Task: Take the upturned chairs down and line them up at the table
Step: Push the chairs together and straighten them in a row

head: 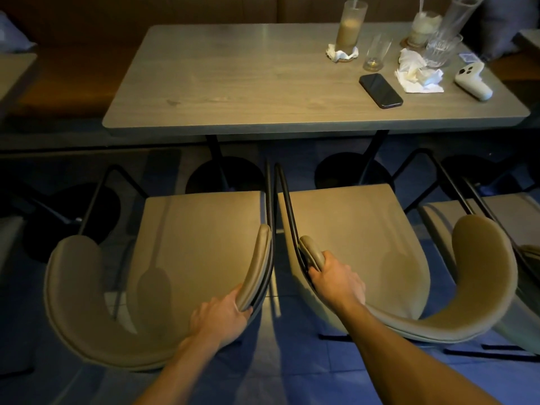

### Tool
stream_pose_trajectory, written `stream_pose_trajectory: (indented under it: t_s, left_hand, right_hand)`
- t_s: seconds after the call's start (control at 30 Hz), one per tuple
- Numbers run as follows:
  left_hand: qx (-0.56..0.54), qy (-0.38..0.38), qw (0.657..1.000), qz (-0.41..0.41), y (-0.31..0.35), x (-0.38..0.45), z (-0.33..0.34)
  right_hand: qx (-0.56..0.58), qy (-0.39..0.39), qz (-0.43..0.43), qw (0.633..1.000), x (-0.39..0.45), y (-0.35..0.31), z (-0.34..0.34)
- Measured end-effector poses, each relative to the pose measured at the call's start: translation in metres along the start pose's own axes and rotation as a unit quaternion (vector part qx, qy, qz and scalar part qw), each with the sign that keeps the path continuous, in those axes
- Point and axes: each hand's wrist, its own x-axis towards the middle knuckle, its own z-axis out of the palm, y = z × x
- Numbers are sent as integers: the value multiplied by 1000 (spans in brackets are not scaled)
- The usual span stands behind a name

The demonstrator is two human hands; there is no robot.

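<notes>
The left hand (pixel 219 317) is wrapped around the inner end of the curved backrest of the left chair (pixel 201 247), fingers curled under the padded rim, while the right hand (pixel 336 280) clasps the matching armrest tip of the right chair (pixel 356 235), thumb and fingers closed over it. Both chairs stand upright on the floor, seats facing the table (pixel 263 92), their inner arms nearly touching in the gap between the hands. The step in hand looks like squaring the pair up, so it is best to push both forward evenly and low on the frames, keeping the black metal arms from knocking together and the seat fronts level with each other under the table edge. A third chair (pixel 485 258) sits just beside on the right, its legs close to the right chair's. The tabletop holds a tall iced drink (pixel 349 27), an empty glass (pixel 377 52), crumpled napkins (pixel 418 73), a dark phone (pixel 380 90) and a white controller (pixel 473 78), so a jolt could spill them. The room is dim; what seems to be a bench seat runs behind the table.
</notes>
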Motion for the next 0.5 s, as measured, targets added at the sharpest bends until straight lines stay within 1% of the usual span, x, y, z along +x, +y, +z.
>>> stream_pose_trajectory:
  t_s: [0.13, 0.23, 0.37, 0.5]
  left_hand:
    - [7, 7, 1000, -8, 2, -14, 2]
    - [-24, 15, 1000, -7, 4, -16, 1]
    - [-89, -2, 996, -16, 0, -14, 5]
    - [-85, 6, 996, -11, 4, -17, 5]
  right_hand:
    - [10, 2, -2, 1000, 0, 1, 2]
    - [8, 10, -3, 1000, 0, 2, 3]
    - [5, 10, -3, 1000, -3, 2, 9]
    - [-7, 0, 0, 1000, -7, 1, 11]
